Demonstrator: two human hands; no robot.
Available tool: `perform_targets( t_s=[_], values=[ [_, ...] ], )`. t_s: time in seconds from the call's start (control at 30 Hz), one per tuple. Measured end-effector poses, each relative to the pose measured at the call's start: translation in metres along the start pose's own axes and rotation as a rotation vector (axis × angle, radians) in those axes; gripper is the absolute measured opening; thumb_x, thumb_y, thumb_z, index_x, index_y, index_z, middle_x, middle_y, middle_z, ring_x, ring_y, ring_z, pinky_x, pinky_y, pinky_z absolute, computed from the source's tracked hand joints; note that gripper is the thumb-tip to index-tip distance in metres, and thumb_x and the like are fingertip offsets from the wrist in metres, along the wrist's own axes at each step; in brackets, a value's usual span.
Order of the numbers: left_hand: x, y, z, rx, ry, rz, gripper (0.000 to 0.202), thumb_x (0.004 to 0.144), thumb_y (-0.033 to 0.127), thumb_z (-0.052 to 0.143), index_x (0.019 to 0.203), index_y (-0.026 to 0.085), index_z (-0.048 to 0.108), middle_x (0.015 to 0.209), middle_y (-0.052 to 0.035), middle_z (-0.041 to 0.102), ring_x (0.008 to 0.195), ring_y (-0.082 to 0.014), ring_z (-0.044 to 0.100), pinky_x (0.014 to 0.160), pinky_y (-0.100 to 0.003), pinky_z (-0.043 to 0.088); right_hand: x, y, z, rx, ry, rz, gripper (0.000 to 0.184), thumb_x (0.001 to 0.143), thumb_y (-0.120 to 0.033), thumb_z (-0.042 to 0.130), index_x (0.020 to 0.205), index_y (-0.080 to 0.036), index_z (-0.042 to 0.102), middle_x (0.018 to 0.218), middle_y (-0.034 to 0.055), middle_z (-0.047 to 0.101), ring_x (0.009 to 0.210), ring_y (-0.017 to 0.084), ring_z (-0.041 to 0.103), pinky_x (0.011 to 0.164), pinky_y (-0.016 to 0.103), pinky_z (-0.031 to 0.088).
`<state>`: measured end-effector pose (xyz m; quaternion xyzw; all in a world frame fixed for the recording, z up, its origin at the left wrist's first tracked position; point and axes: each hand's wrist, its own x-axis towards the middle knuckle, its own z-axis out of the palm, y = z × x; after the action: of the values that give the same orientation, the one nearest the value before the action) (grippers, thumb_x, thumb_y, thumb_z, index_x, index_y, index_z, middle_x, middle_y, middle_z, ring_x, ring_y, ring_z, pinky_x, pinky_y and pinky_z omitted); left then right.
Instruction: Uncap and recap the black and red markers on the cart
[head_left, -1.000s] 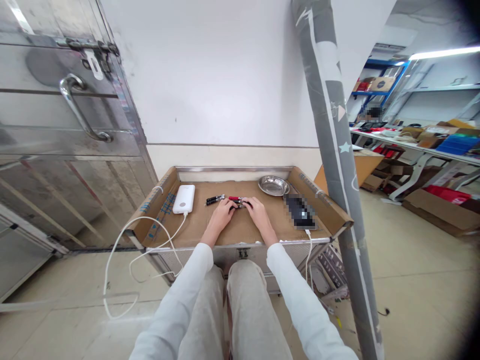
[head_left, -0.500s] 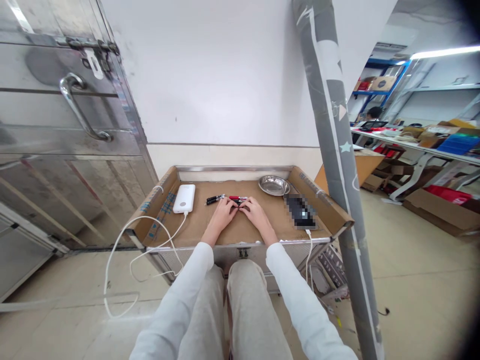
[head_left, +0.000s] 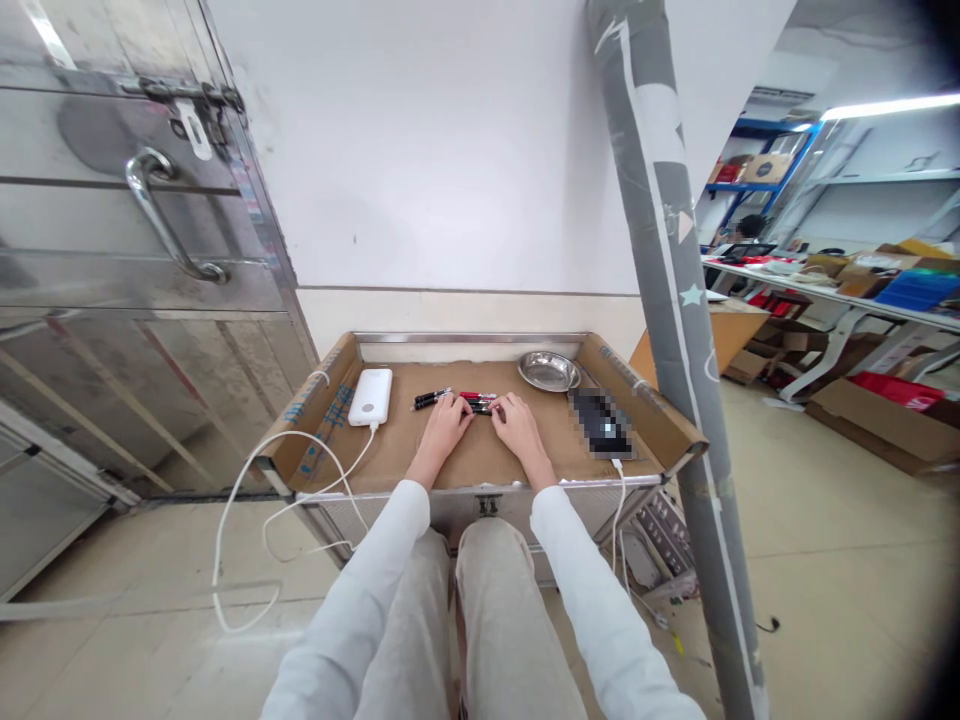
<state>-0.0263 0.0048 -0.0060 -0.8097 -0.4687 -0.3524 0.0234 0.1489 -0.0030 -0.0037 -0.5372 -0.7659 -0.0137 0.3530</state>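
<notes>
On the cardboard-lined top, my left hand (head_left: 448,424) has its thumb and fingers pinched at the left end of a black pen (head_left: 481,408). At that pen's right end my right hand (head_left: 517,424) is closed in the same way, its fingertips partly hiding the end. Just behind, a red pen (head_left: 475,396) lies crosswise, close to the black one. More black pens (head_left: 430,399) lie to the left of my left hand, slightly slanted. How many pens are under the fingers is hidden.
A white power bank (head_left: 370,398) with a white cable sits at the left. To the right are a round metal dish (head_left: 550,371) and a blurred phone (head_left: 602,424) on a cable. Raised cardboard sides (head_left: 634,385) edge the top. A grey wrapped pole (head_left: 675,280) leans at the right.
My hands have moved apart, the right one shifting to the right. More of the black pen now shows between them.
</notes>
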Motion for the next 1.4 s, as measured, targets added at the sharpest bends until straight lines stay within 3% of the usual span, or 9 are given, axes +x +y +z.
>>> perform_targets(
  t_s=[0.2, 0.4, 0.53, 0.73, 0.87, 1.07, 1.13, 1.23, 1.4],
  values=[
    [0.000, 0.001, 0.001, 0.066, 0.051, -0.008, 0.011, 0.089, 0.021, 0.048, 0.084, 0.018, 0.057, 0.091, -0.0082, 0.056, 0.093, -0.0233, 0.055, 0.088, -0.041, 0.045, -0.002, -0.001, -0.001, -0.039, -0.009, 0.004, 0.022, 0.084, -0.008, 0.044, 0.081, -0.020, 0.062, 0.089, 0.0070, 0.060, 0.088, 0.020, 0.054, 0.081, 0.031, 0.038],
    [-0.004, 0.001, -0.004, 0.312, 0.310, -0.344, 0.013, 0.087, 0.016, 0.041, 0.086, 0.014, 0.055, 0.090, -0.0137, 0.057, 0.088, -0.0267, 0.055, 0.078, -0.040, 0.045, -0.002, -0.001, -0.002, -0.029, -0.008, 0.011, 0.022, 0.084, -0.008, 0.044, 0.082, -0.020, 0.062, 0.088, 0.0066, 0.060, 0.089, 0.020, 0.054, 0.080, 0.031, 0.037],
    [-0.007, 0.002, -0.006, 0.377, 0.323, -0.418, 0.013, 0.083, 0.012, 0.042, 0.088, 0.012, 0.054, 0.091, -0.0158, 0.059, 0.090, -0.0285, 0.055, 0.079, -0.041, 0.044, -0.002, -0.001, -0.003, -0.029, -0.014, 0.021, 0.022, 0.084, -0.008, 0.044, 0.083, -0.020, 0.062, 0.090, 0.0069, 0.060, 0.089, 0.020, 0.054, 0.081, 0.031, 0.038],
    [-0.009, 0.001, -0.003, 0.363, 0.372, -0.386, 0.014, 0.088, 0.016, 0.039, 0.086, 0.014, 0.053, 0.090, -0.0154, 0.060, 0.089, -0.0288, 0.055, 0.079, -0.043, 0.045, -0.001, 0.001, 0.000, -0.004, 0.014, 0.009, 0.024, 0.084, -0.008, 0.042, 0.087, -0.020, 0.062, 0.091, 0.0072, 0.060, 0.089, 0.020, 0.055, 0.082, 0.031, 0.040],
    [-0.008, -0.004, 0.001, 0.275, 0.383, -0.375, 0.020, 0.093, 0.023, 0.037, 0.088, 0.014, 0.054, 0.088, -0.0149, 0.059, 0.089, -0.0282, 0.056, 0.079, -0.043, 0.045, 0.000, -0.001, 0.000, 0.063, 0.047, -0.002, 0.027, 0.086, -0.011, 0.041, 0.103, -0.018, 0.060, 0.099, 0.0090, 0.060, 0.096, 0.021, 0.056, 0.088, 0.034, 0.042],
    [0.000, 0.003, -0.004, 0.071, 0.119, -0.047, 0.022, 0.096, 0.031, 0.038, 0.097, 0.016, 0.054, 0.095, -0.0103, 0.059, 0.091, -0.0226, 0.058, 0.083, -0.037, 0.047, -0.001, -0.010, -0.008, 0.284, 0.037, -0.068, 0.052, 0.086, -0.016, 0.047, 0.137, -0.026, 0.039, 0.124, 0.0080, 0.048, 0.113, 0.019, 0.052, 0.099, 0.034, 0.042],
    [0.000, 0.009, -0.009, 0.021, 0.057, 0.056, 0.021, 0.095, 0.032, 0.040, 0.101, 0.019, 0.054, 0.101, -0.0081, 0.059, 0.096, -0.0207, 0.058, 0.085, -0.035, 0.047, -0.001, -0.010, -0.008, 0.319, 0.002, -0.088, 0.048, 0.086, -0.016, 0.048, 0.132, -0.027, 0.045, 0.122, 0.0071, 0.049, 0.112, 0.018, 0.053, 0.098, 0.032, 0.043],
    [-0.002, 0.014, -0.013, -0.042, 0.014, 0.077, 0.022, 0.094, 0.036, 0.042, 0.105, 0.022, 0.054, 0.105, -0.0064, 0.058, 0.095, -0.0188, 0.059, 0.081, -0.031, 0.050, 0.000, -0.006, -0.003, 0.342, -0.037, -0.115, 0.031, 0.087, -0.016, 0.047, 0.114, -0.024, 0.060, 0.112, 0.0072, 0.055, 0.104, 0.018, 0.057, 0.094, 0.032, 0.046],
    [-0.003, 0.013, -0.012, -0.188, 0.078, 0.067, 0.023, 0.092, 0.038, 0.048, 0.106, 0.021, 0.051, 0.103, -0.0053, 0.058, 0.094, -0.0172, 0.061, 0.082, -0.030, 0.051, 0.001, 0.002, 0.009, 0.404, -0.039, -0.162, 0.027, 0.089, -0.015, 0.046, 0.108, -0.023, 0.063, 0.109, 0.0073, 0.059, 0.104, 0.017, 0.057, 0.095, 0.033, 0.046]
  ],
)
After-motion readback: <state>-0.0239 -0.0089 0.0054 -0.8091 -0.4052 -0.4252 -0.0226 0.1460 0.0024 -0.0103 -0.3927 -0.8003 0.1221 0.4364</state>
